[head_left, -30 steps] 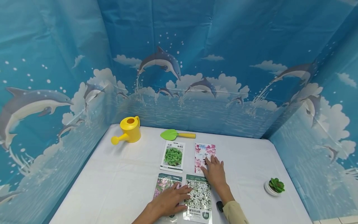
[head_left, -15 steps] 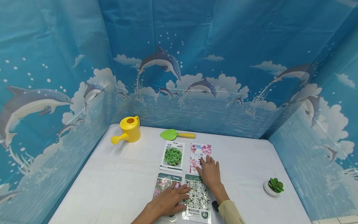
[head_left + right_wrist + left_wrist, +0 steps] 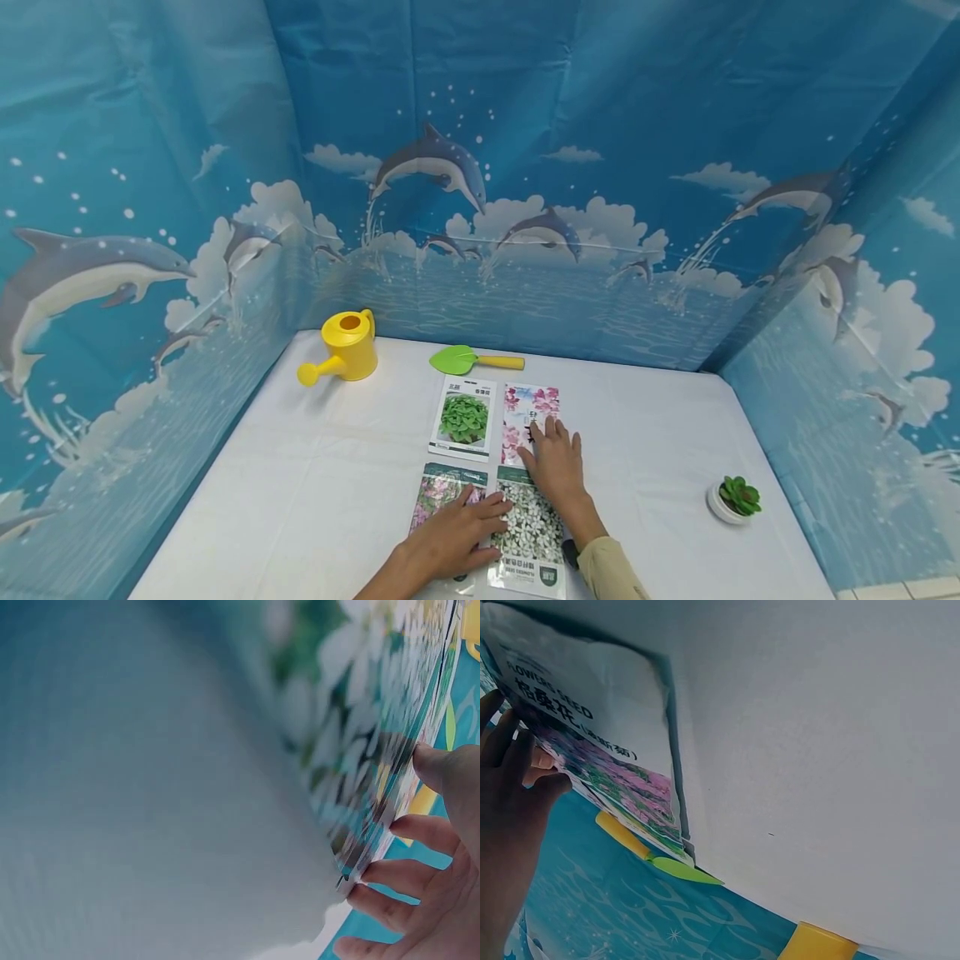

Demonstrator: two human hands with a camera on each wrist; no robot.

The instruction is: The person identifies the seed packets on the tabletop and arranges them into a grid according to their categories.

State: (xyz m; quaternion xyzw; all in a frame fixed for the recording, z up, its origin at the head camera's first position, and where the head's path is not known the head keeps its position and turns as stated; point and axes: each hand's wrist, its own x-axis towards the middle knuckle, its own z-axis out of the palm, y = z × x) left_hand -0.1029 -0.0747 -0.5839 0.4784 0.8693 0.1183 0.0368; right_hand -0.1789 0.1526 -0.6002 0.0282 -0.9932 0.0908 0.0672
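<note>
My right hand (image 3: pixel 558 471) touches a seed packet with pink blossoms (image 3: pixel 531 403), fingers extended over its lower right part. My left hand (image 3: pixel 453 533) rests flat across a seed packet with pink flowers (image 3: pixel 438 493) and the left edge of a seed packet with white flowers (image 3: pixel 532 525). Behind the left hand lies a seed packet with green leaves (image 3: pixel 463 418), left of the blossom packet. In the left wrist view the pink-flower packet (image 3: pixel 622 750) shows "FLOWERS SEED" lettering. The right wrist view has the right hand's fingertips (image 3: pixel 405 825) at the packets' edge.
A yellow watering can (image 3: pixel 352 350) stands at the table's back left. Near the back edge lies a green trowel (image 3: pixel 453 360) with a yellow handle. On the right is a small potted succulent (image 3: pixel 738 498). Dolphin-printed curtains (image 3: pixel 480 283) enclose the white table (image 3: pixel 315 483).
My right hand has slid the blossom packet left, closer to the green-leaf packet. My left hand has stayed almost in place.
</note>
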